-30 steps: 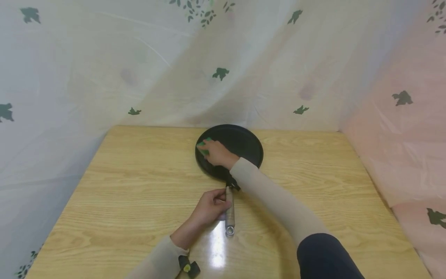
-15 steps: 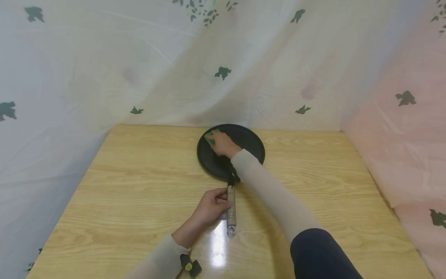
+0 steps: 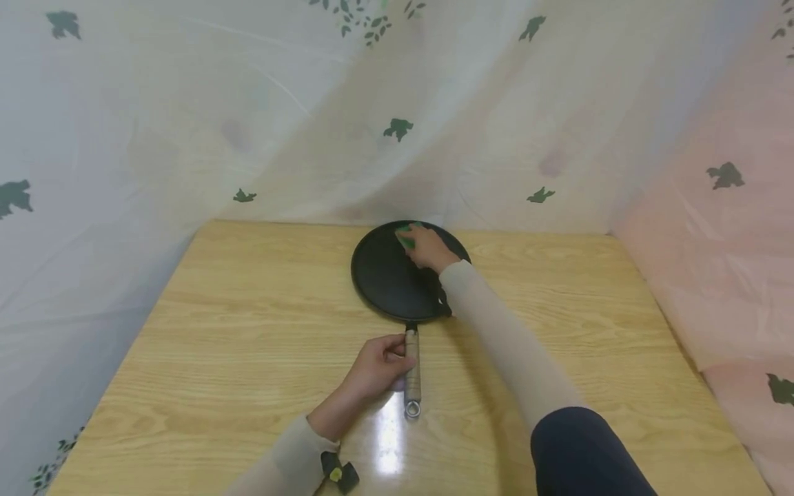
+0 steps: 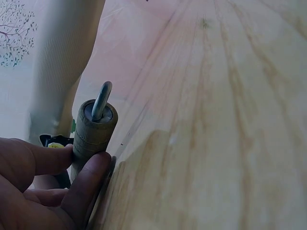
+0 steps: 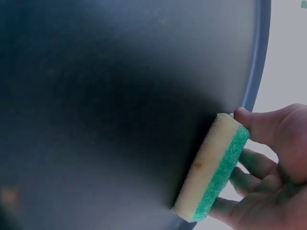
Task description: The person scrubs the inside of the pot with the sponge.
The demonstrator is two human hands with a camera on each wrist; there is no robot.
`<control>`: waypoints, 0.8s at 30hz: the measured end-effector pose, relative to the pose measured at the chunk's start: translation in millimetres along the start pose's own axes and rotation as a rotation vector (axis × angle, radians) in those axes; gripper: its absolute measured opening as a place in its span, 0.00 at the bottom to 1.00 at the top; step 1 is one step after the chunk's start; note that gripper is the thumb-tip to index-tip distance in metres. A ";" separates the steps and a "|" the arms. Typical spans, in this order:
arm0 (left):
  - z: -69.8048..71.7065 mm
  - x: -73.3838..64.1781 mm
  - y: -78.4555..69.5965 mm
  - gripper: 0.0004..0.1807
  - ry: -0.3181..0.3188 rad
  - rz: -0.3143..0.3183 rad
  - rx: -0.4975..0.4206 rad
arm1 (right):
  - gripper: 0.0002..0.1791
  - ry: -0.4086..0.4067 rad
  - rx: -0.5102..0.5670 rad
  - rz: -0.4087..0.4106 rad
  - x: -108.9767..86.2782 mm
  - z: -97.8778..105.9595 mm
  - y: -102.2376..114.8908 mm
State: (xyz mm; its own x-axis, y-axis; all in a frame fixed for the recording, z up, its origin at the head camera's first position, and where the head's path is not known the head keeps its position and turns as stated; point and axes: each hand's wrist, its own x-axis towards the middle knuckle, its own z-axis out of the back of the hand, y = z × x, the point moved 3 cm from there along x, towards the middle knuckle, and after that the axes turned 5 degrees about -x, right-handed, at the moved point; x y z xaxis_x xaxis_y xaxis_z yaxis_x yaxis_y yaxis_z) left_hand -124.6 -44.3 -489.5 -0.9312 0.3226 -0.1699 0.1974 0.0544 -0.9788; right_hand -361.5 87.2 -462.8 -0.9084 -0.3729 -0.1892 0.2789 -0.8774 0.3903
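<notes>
A round black frying pan (image 3: 391,272) lies near the back of the table, its wooden handle (image 3: 412,375) toward the person. My left hand (image 3: 377,365) pinches that handle between thumb and fingers; the left wrist view shows the handle (image 4: 93,134) end-on with a metal hanging ring (image 4: 102,100). At the pan's far side, my right hand (image 3: 431,249) holds a sponge (image 3: 407,235) near the rim. In the right wrist view the sponge (image 5: 211,167) has a cream side and a green scouring side, its cream side toward the dark pan surface (image 5: 110,105), fingertips along the green.
The wood-grain table (image 3: 248,331) stretches out on both sides of the pan. A pale sheet with green bird prints (image 3: 298,138) hangs right behind the table's back edge. Another pinkish sheet (image 3: 701,275) hangs along the right side.
My right hand has swept the sponge from the pan's left side, up along the far rim and to the right. The left hand keeps its hold on the handle.
</notes>
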 end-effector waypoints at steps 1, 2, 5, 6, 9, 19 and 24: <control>-0.1 0.2 0.2 0.28 0.001 0.003 -0.001 | 0.31 0.003 0.000 -0.002 -1.5 0.4 -1.6; -0.1 0.4 0.7 0.28 0.000 0.006 -0.002 | 0.32 0.005 0.002 -0.003 -3.2 1.1 -2.9; 0.0 0.9 1.6 0.28 -0.004 0.003 0.001 | 0.32 0.013 -0.009 0.003 -9.2 3.0 -7.4; 0.2 1.1 1.9 0.27 -0.007 0.001 0.003 | 0.31 0.016 -0.012 0.007 -11.6 3.8 -8.9; 0.2 1.5 2.6 0.27 -0.013 0.001 0.006 | 0.31 0.015 -0.047 0.033 -19.2 5.7 -14.6; -0.4 0.8 2.7 0.28 -0.020 0.010 -0.006 | 0.31 -0.015 -0.123 0.150 -47.7 6.7 -29.3; -0.3 1.3 4.2 0.27 -0.026 0.018 -0.004 | 0.31 -0.025 -0.123 0.172 -63.1 5.5 -30.4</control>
State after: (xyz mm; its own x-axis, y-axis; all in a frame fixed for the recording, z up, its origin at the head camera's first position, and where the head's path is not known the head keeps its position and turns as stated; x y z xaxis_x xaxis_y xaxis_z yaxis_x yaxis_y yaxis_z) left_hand -124.9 -43.5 -493.8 -0.9352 0.2985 -0.1904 0.2152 0.0524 -0.9752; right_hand -314.4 139.0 -457.8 -0.8511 -0.5142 -0.1061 0.4653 -0.8323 0.3014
